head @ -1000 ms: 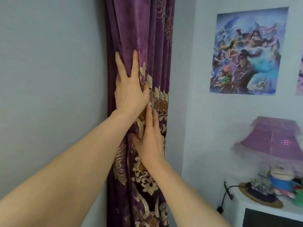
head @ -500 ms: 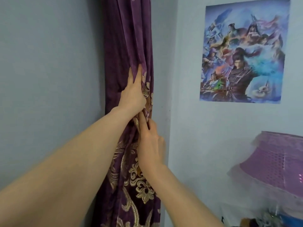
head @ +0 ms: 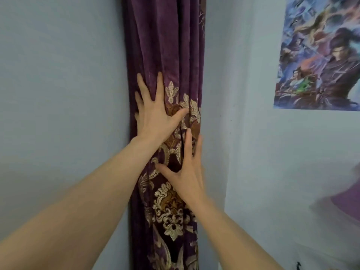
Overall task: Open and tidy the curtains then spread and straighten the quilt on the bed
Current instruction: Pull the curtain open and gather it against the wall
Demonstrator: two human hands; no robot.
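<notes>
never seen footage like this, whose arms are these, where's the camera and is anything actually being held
No machine here: these are a person's two bare arms, filmed by one wide-angle camera worn on their head, so you see roughly what they see. In front hangs a purple curtain with gold embroidery, gathered into a narrow bunch against the wall. The left hand is higher, the right hand lower; both lie on the cloth with fingers straight and spread, pressing rather than gripping. Nothing is held. A colourful poster hangs further right, and a blurred purple shape at the right edge is too unclear to name.
</notes>
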